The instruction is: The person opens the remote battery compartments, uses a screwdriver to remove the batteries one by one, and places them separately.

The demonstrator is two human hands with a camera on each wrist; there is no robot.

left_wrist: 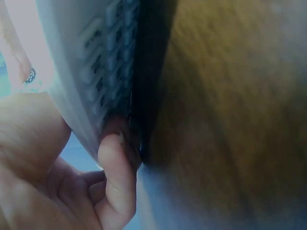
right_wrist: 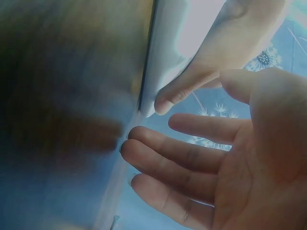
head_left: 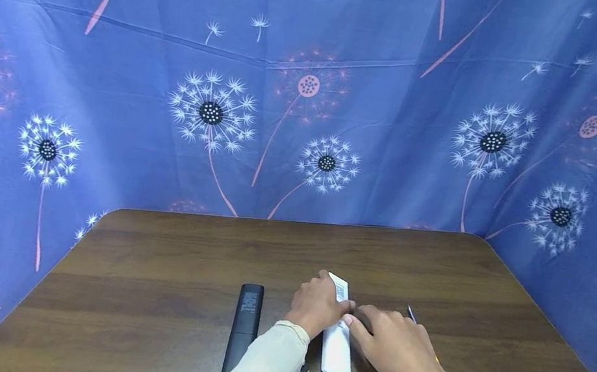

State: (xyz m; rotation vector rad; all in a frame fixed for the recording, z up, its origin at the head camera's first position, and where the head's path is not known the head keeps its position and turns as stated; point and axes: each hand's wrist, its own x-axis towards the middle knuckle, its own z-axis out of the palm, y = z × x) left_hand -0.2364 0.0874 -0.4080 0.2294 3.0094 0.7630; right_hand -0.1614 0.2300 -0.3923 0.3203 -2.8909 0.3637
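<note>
A white remote control lies lengthwise on the table, its label side up. My left hand grips its far part, with the thumb across the top. In the left wrist view the keypad faces down toward the wood, and a curled finger reaches to its underside. My right hand is just right of the remote, thumb tip close by its edge. The right wrist view shows the right hand's fingers extended and spread, holding nothing.
A black remote control lies on the brown wooden table, left of my left forearm. Beyond my right hand a thin pen-like object is partly hidden. Blue dandelion-print cloth hangs behind the table and along its sides.
</note>
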